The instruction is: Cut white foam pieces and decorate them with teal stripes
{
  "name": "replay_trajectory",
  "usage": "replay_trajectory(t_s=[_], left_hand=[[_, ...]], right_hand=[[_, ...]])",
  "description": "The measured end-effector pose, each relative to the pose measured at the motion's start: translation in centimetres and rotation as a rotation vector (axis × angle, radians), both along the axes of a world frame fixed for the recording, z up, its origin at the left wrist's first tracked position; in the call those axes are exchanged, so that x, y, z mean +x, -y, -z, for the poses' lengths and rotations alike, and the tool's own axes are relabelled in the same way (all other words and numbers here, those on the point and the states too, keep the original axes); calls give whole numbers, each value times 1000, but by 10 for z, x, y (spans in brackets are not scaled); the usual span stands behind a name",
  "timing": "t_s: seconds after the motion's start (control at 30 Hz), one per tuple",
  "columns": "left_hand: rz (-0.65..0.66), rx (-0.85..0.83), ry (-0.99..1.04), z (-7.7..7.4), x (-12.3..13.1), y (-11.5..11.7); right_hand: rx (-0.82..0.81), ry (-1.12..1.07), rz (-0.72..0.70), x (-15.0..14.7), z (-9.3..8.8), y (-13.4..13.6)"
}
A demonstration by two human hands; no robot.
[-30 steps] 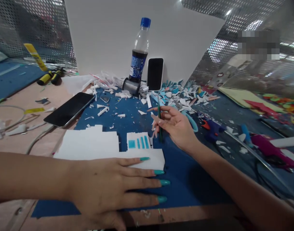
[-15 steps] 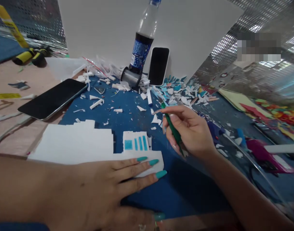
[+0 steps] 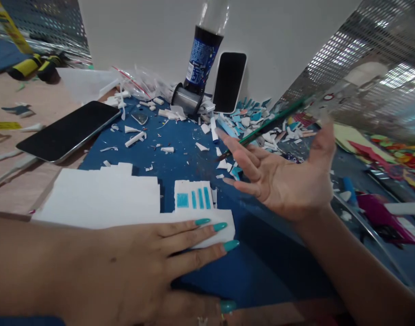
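Observation:
My left hand [image 3: 136,267] lies flat, fingers stretched out, over the lower edge of a white foam-board cutout [image 3: 102,194] with a stepped outline. Above its fingertips, a small raised block [image 3: 194,194] on the cutout carries a blue square and several narrow blue bars. Off to the right, my right hand [image 3: 282,181] is raised with the palm turned up and fingers loosely spread. A slim green-handled tool [image 3: 265,127] rests across its fingers, slanting up to the right, its dark tip toward the scraps. The tool's exact kind is unclear, and its far end is blurred.
White and blue offcuts [image 3: 251,120] litter the blue mat [image 3: 180,136]. A dark phone [image 3: 71,131] lies at left. Behind stand a cola bottle [image 3: 204,59], a grey spool [image 3: 187,99] and an upright phone [image 3: 229,81]. A magenta object [image 3: 380,217] sits at right.
My right hand has turned palm up and opened its fingers, and the green tool has swung to point up and right. The left hand stays on the cutout.

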State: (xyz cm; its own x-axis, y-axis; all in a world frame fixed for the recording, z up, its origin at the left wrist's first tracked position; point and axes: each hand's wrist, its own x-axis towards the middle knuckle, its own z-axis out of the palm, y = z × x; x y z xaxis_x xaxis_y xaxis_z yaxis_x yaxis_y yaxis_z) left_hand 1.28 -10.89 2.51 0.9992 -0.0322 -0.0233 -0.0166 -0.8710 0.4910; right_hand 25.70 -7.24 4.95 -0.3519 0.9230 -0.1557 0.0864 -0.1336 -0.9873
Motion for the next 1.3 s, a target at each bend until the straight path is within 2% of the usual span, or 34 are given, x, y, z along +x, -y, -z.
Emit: replay_trajectory(t_s=[0.13,0.23,0.33,0.4,0.53,0.63,0.77,0.83,0.97,1.13,1.3], left_hand=[[-15,32,79,3,-2,1],[-1,75,74,5,-3,1],[-7,109,119,7,-4,1],[-19,131,170,11,-4,2],[-36,165,211,14,-3,3],[-13,160,135,8,-1,1],[20,84,-34,-6,4,-4],[19,53,-60,-8,4,-5],[-17,82,51,5,-1,-1],[-91,222,223,25,-5,7],[-110,285,234,29,-3,10]], right_hand=[[-124,-124,-162,-2,-3,1],[-148,-224,-194,-5,-1,3],[-33,-287,-117,-9,10,7],[36,-249,-59,-12,20,11],[47,-158,-45,-17,31,16],[98,-107,-6,-23,30,13],[215,-47,-55,-33,32,0],[264,-27,-60,-35,36,-6],[319,30,-48,-37,44,-8],[334,86,-57,-38,43,-4],[331,94,-52,-40,41,-4]])
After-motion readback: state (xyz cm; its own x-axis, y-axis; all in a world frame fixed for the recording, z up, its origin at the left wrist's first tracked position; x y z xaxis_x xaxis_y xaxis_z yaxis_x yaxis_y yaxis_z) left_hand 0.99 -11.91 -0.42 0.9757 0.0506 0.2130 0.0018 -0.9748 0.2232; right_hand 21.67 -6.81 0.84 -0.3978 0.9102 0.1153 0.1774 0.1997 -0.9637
